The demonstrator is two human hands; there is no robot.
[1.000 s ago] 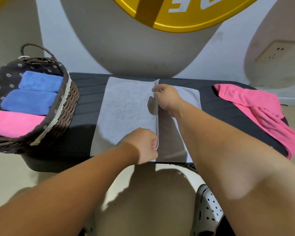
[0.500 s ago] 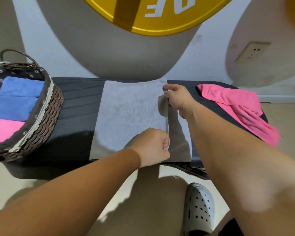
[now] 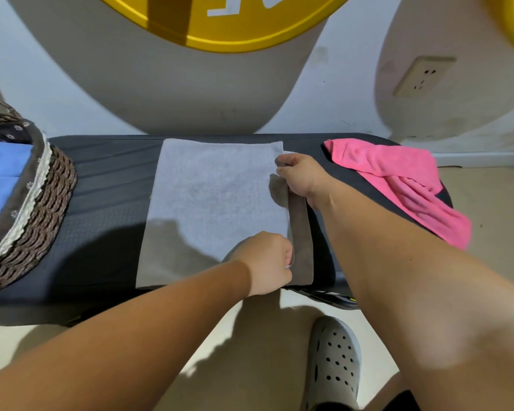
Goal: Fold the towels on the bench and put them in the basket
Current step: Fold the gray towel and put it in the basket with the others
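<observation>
1. Since the grey towel [image 3: 217, 203] lies flat across the middle of the counter [image 3: 107, 188], doubled over with a strip of its lower layer showing on the right, you are dealing with soft, light cloth that sags wherever it is unsupported.
2. Your left grip [image 3: 267, 262] pinches the upper layer's near right corner with fingers curled on the hem. Your right grip [image 3: 301, 179] pinches the far corner of that same edge.
3. Hold it by the corners and hems. A pinch mid-panel would likely bunch the cloth and skew the fold.
4. Expect the nap to cling to the layer beneath rather than slide, so lift the edge slightly before you shift it.
5. The pink towel [image 3: 398, 179] lies crumpled at the counter's right end, well apart. It looks just as limp, so take it by two corners.
6. The basket [image 3: 42, 203] stands at the left end with blue towels [image 3: 0, 173] inside. Support a folded towel from beneath when you carry it over.
</observation>
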